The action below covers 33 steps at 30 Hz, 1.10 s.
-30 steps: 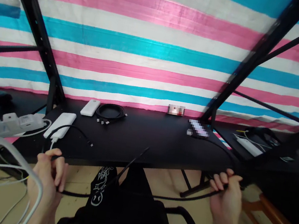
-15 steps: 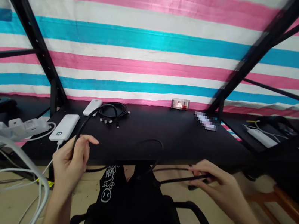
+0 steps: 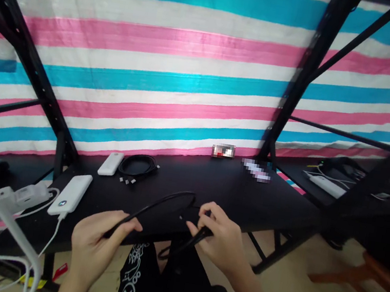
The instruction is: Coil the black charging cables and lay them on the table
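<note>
A black cable runs in an arc between my two hands, over the near edge of the black table. My left hand is closed on it, pinching it between thumb and fingers. My right hand also grips the cable, with a loop gathered in its fingers and hanging below the table edge. A small light tip shows near the right fingertips. Farther back on the table lies a coiled black cable with several white-tipped connectors.
Two white power banks lie at the left; a white cable is plugged into the nearer one. A power strip with chargers and thick white cables crowd the left edge. Black frame posts flank the table. A wooden stool stands at right.
My right hand has moved left, closer to my left hand, gathering the cable. My left hand has shifted slightly right and lower. The camera view has tilted upward.
</note>
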### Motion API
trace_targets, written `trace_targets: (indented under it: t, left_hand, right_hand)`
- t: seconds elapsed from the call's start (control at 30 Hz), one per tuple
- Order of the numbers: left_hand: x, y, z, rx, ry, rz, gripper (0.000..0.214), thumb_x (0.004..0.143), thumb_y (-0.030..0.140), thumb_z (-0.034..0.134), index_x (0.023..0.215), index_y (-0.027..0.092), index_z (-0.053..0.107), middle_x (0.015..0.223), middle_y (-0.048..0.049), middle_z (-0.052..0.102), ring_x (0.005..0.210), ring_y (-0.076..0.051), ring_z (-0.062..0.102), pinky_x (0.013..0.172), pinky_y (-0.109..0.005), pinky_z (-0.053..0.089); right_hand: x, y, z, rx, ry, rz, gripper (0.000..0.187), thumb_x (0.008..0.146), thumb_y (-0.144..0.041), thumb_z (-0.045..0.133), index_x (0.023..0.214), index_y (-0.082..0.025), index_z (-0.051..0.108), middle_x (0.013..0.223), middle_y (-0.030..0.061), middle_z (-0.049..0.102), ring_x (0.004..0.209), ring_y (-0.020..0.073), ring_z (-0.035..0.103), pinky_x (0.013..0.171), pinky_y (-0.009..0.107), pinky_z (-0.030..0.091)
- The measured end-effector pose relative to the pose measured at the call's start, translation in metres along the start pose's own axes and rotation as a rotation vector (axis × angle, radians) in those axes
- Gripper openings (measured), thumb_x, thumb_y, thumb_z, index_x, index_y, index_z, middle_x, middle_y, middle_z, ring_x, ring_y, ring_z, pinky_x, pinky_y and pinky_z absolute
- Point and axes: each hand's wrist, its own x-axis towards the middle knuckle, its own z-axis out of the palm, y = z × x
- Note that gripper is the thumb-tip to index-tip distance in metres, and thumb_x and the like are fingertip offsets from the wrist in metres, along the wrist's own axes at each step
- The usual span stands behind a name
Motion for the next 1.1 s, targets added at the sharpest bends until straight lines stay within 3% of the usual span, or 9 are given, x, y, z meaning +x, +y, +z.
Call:
trace_targets:
  t: [0.2, 0.3, 0.4, 0.5, 0.63, 0.8, 0.9, 1.0, 1.1]
  left_hand:
    - [0.014, -0.035, 0.002, 0.078, -0.236, -0.061, 0.034, 0.083, 0.032, 0.055, 0.051, 0.021, 0.057, 0.045, 0.0021, 0.048, 0.047, -0.013, 0.046, 0.053, -0.024, 0.037]
    - [0.016, -0.035, 0.021, 0.03, -0.377, -0.059, 0.036, 0.089, 0.033, 0.049, 0.055, 0.021, 0.056, 0.061, -0.0019, 0.056, 0.066, -0.017, 0.056, 0.066, -0.025, 0.042]
    - [0.012, -0.018, 0.055, -0.045, -0.556, -0.082, 0.031, 0.093, 0.034, 0.045, 0.07, 0.021, 0.061, 0.077, -0.0038, 0.06, 0.079, -0.018, 0.057, 0.077, -0.027, 0.043]
    - [0.001, 0.003, 0.09, -0.185, -0.789, -0.123, 0.03, 0.094, 0.034, 0.04, 0.084, 0.021, 0.065, 0.089, -0.0059, 0.064, 0.085, -0.019, 0.058, 0.08, -0.028, 0.044]
    - [-0.014, 0.01, 0.114, -0.279, -0.977, -0.394, 0.028, 0.083, 0.028, 0.057, 0.11, 0.024, 0.063, 0.075, 0.0014, 0.063, 0.062, -0.014, 0.057, 0.06, -0.024, 0.045]
    - [-0.018, 0.005, 0.108, -0.187, -0.803, -0.506, 0.019, 0.08, 0.035, 0.062, 0.08, 0.018, 0.07, 0.065, 0.0016, 0.059, 0.041, -0.006, 0.04, 0.037, -0.019, 0.028]
    - [-0.017, 0.005, 0.1, -0.272, -0.579, -0.528, 0.023, 0.075, 0.037, 0.068, 0.069, 0.016, 0.073, 0.048, 0.004, 0.049, 0.036, -0.004, 0.03, 0.035, -0.02, 0.019]
    - [-0.017, 0.002, 0.097, -0.306, -0.274, -0.542, 0.021, 0.07, 0.036, 0.072, 0.064, 0.015, 0.071, 0.039, 0.0067, 0.039, 0.034, -0.003, 0.025, 0.037, -0.02, 0.016]
    - [-0.02, -0.006, 0.101, -0.34, -0.159, -0.565, 0.025, 0.07, 0.039, 0.071, 0.069, 0.014, 0.071, 0.037, 0.0077, 0.038, 0.033, -0.003, 0.023, 0.038, -0.02, 0.016]
  right_hand:
    - [-0.032, 0.06, -0.021, -0.008, 0.182, 0.128, 0.032, 0.089, -0.028, 0.049, 0.058, -0.023, 0.054, 0.069, 0.0039, 0.062, 0.069, 0.0184, 0.056, 0.063, 0.029, 0.043]
    - [-0.039, 0.077, -0.025, 0.076, 0.138, 0.184, 0.042, 0.091, -0.034, 0.048, 0.051, -0.023, 0.045, 0.049, -0.0016, 0.048, 0.046, 0.0126, 0.046, 0.048, 0.026, 0.036]
    - [-0.027, 0.066, -0.024, 0.017, 0.137, 0.227, 0.048, 0.087, -0.039, 0.055, 0.047, -0.022, 0.035, 0.042, -0.0059, 0.033, 0.038, 0.0085, 0.032, 0.044, 0.026, 0.025]
    - [-0.003, 0.046, -0.02, 0.074, 0.124, 0.289, 0.028, 0.081, -0.042, 0.062, 0.062, -0.024, 0.051, 0.045, -0.0077, 0.037, 0.037, 0.0084, 0.036, 0.042, 0.023, 0.027]
    - [0.018, 0.04, -0.021, 0.182, 0.082, 0.318, 0.017, 0.076, -0.027, 0.065, 0.093, -0.027, 0.066, 0.049, -0.0082, 0.044, 0.037, 0.0096, 0.041, 0.04, 0.022, 0.031]
    - [0.011, 0.062, -0.031, 0.484, 0.007, 0.202, 0.016, 0.07, -0.02, 0.068, 0.084, -0.027, 0.073, 0.08, 0.0031, 0.064, 0.065, 0.0167, 0.062, 0.058, 0.025, 0.05]
    - [-0.004, 0.069, -0.027, 0.644, -0.037, 0.288, 0.02, 0.067, -0.026, 0.075, 0.086, -0.028, 0.074, 0.095, 0.0068, 0.07, 0.089, 0.025, 0.065, 0.08, 0.036, 0.053]
    - [-0.018, 0.072, -0.013, 0.982, -0.114, 0.552, 0.02, 0.072, -0.04, 0.074, 0.069, -0.022, 0.068, 0.064, 0.0026, 0.065, 0.065, 0.0202, 0.063, 0.07, 0.037, 0.055]
    - [-0.024, 0.077, -0.003, 1.294, -0.207, 0.723, 0.047, 0.078, -0.047, 0.07, 0.048, -0.021, 0.045, 0.036, -0.0086, 0.035, 0.035, 0.0083, 0.039, 0.048, 0.026, 0.049]
